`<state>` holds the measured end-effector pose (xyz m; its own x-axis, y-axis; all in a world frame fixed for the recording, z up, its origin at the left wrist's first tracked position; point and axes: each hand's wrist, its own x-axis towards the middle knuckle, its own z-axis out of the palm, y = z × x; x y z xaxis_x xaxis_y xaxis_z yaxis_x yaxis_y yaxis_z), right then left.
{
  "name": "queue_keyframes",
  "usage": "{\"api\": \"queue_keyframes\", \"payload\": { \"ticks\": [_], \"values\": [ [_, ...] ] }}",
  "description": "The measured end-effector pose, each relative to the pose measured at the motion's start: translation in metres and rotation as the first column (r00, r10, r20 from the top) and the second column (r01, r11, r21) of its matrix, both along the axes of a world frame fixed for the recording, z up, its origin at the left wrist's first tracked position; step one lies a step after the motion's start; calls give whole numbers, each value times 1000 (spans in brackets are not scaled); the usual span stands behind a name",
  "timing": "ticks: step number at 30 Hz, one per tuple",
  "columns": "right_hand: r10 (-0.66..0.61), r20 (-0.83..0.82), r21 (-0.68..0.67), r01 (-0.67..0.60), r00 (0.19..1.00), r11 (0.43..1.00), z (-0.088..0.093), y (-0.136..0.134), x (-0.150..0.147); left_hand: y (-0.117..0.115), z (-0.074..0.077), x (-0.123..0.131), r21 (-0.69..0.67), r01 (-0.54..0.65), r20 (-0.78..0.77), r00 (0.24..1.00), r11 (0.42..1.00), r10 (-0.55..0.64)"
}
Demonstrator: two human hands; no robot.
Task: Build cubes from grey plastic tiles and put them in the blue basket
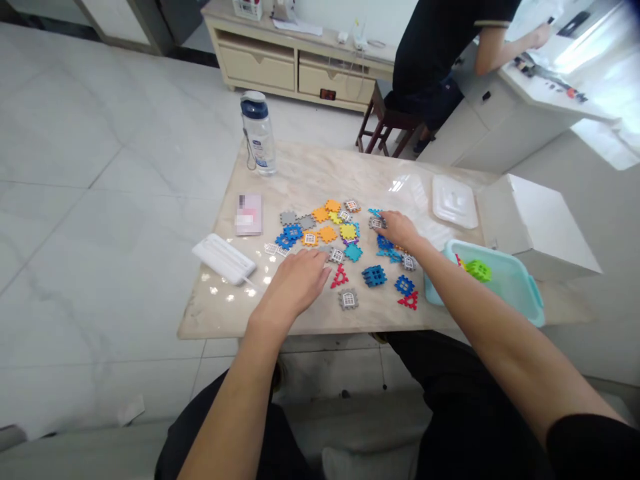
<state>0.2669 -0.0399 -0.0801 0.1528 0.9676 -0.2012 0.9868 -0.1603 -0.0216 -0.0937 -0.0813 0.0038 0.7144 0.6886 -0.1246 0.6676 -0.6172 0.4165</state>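
Note:
Interlocking plastic tiles with toothed edges lie spread over the table. My left hand [304,277] is low over the table, fingers stretched out, beside a grey window tile [337,255] and a red triangular piece [339,276]. Thumb and fingers of my right hand [399,229] are at the edge of another grey window tile [376,223], with blue tiles [384,243] just below. Between the hands are yellow [348,231], orange [327,234] and teal [353,252] tiles. A dark blue block of tiles [374,275] sits nearer me.
At right stand a light-blue tub [535,303] holding green pieces [479,270], a translucent lid [455,201] and a white box [543,227]. Leftward are a water bottle [260,137], a pink booklet [249,215] and a white device [225,259]. Another person [440,53] sits beyond the table.

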Motion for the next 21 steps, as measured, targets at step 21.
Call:
{"api": "queue_keyframes", "payload": {
  "ticks": [21],
  "values": [
    [118, -375, 370, 32, 919, 928, 111, -156, -148, -39, -8, 52, -764, 12, 516, 611, 645, 601]
  ]
}}
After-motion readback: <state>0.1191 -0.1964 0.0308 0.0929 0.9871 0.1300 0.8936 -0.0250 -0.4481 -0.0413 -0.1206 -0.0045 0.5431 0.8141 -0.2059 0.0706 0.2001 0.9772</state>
